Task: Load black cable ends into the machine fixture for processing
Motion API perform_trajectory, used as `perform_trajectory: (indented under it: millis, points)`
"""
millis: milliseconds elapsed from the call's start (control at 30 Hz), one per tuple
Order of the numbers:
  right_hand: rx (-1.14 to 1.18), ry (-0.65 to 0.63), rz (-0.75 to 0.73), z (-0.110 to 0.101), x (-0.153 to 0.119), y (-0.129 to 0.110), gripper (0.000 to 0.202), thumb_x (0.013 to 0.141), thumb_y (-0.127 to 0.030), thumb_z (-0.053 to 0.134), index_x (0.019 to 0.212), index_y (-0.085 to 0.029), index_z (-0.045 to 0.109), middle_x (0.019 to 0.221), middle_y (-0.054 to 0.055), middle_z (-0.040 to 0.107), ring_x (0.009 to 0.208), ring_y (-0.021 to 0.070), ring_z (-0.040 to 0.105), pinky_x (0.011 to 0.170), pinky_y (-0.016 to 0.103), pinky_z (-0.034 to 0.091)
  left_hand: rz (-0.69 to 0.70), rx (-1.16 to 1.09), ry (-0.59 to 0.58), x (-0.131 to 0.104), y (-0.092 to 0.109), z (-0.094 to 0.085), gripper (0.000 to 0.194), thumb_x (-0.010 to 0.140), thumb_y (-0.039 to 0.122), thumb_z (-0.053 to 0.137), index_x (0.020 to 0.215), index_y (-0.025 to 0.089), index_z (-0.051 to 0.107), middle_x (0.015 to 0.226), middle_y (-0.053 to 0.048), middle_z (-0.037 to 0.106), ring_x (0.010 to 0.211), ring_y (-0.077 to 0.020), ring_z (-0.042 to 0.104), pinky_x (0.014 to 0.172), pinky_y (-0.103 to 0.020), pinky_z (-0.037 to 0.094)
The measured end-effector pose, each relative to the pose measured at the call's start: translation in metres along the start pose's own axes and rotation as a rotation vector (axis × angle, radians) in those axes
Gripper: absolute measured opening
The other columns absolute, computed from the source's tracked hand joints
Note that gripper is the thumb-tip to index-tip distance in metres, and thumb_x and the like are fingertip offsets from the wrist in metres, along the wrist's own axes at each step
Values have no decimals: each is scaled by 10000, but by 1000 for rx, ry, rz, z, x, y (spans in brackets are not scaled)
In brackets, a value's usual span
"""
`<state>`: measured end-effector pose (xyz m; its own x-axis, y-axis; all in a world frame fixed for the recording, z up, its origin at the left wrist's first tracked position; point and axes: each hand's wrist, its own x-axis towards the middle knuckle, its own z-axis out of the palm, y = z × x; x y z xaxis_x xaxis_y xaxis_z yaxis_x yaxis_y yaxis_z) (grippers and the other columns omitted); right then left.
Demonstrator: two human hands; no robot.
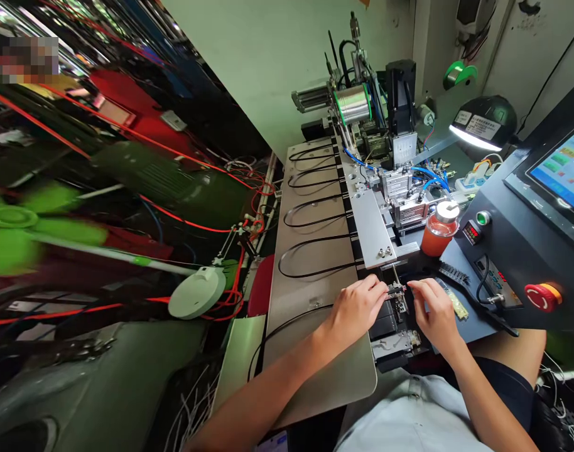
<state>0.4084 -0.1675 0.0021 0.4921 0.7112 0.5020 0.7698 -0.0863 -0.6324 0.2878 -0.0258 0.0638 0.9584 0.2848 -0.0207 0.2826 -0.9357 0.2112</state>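
Pinching the black cable [292, 319] at the metal fixture [400, 302] with fingers of the left hand [360, 306]; cannot tell about the right hand [436, 309]. Probably light, springy; best gripped near its end.

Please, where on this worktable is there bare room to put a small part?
Bare tabletop lies between the left forearm and the rounded near corner. It is crowded around the right hand: brush, yellowish strip, red-orange bottle.

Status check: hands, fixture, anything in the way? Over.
Left hand at fixture, right hand just across it; any hold too small to tell. Cable runs up to left hand. Brush beside right hand, not between hands and fixture.
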Motion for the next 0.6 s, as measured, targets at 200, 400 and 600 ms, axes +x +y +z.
perform_trajectory:
  millis: [200,400,600]
  points:
    - [16,131,149,-12,-3,3,209,924,-156,412,1047,-180,578,726,21,603,608,143,570,582,258,461,31,49,30,-1,3,5,175,936,232,476,859,181,623,859,-30,628,722,-141,614,623,-233,454]
    - [114,192,256,-24,-7,-7,128,914,-260,506,885,-196,613,684,13,626,519,122,540,516,239,434,-15,-43,32,-11,-8,-23,218,942,190,410,889,203,620,803,-10,669,683,-153,629,595,-239,448]
    - [246,220,214,-36,-8,-10,137,897,-252,521,825,-206,627,651,4,633,482,121,550,441,218,402,-307,-151,36,-92,-107,-100,228,880,298,469,738,284,647,752,104,695,708,-125,648,672,-209,489]
